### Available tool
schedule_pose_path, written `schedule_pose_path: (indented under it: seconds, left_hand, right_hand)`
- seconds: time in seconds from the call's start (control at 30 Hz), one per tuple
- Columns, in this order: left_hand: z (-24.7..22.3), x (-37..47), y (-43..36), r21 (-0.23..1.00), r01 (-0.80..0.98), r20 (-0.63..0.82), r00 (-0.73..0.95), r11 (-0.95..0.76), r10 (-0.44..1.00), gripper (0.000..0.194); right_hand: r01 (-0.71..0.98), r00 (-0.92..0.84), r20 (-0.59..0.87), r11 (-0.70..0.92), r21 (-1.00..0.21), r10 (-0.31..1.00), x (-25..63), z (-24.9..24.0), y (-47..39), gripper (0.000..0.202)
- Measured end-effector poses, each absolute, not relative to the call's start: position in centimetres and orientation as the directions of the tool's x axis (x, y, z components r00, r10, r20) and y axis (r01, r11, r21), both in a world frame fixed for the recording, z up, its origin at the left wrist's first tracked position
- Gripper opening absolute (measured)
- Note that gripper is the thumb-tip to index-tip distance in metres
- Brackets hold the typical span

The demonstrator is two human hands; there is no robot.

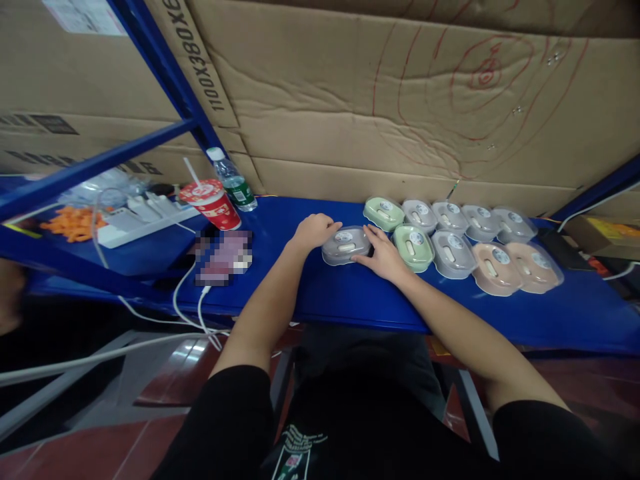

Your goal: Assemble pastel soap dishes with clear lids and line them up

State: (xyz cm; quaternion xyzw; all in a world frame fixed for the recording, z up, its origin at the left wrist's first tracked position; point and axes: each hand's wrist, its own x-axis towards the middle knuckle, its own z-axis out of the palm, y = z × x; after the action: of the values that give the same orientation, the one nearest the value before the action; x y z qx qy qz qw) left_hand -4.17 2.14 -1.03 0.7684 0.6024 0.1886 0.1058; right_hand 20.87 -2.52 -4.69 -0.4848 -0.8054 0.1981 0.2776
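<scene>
A grey oval lidded box with a clear cover and a round label lies flat on the blue table in front of me. My left hand is curled against its left end, with the thumb reaching over the top edge. From the other side, my right hand grips the right end between thumb and fingers. Close to that hand stand two green boxes of the same kind. Farther right are several grey boxes and two pinkish-beige ones, set out in two rows.
On the left are a red paper cup with a straw, a water bottle, a blurred-out phone-like item on a white cable, a power strip and orange pieces. Cardboard walls off the back; blue frame posts stand at the sides.
</scene>
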Motion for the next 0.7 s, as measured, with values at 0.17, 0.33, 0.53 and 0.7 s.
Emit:
schedule_pose_path:
  seconds: [0.17,0.33,0.53,0.7]
  left_hand:
    - [-1.1,-4.7,2.3,0.503,0.818,0.169,0.223,-0.279,0.96,0.047]
    - [-1.3,-6.1,2.5,0.721,0.634,0.104,0.3,-0.28,0.948,0.042]
    - [-2.5,-7.2,3.7,0.826,0.525,0.071,0.263,-0.204,0.962,0.05]
    - [-2.2,-9.6,4.2,0.732,0.68,0.074,-0.017,-0.043,0.997,0.051]
  right_hand:
    - [0.679,-0.383,0.24,0.448,-0.582,0.892,21.0,-4.7,-2.3,0.098]
    - [0.691,-0.38,0.229,0.44,-0.574,0.896,21.0,-4.9,-2.1,0.098]
    - [0.671,-0.384,0.249,0.454,-0.586,0.889,20.5,-5.1,-2.5,0.109]
    - [0.645,-0.382,0.26,0.457,-0.612,0.887,20.6,-4.2,-3.2,0.106]
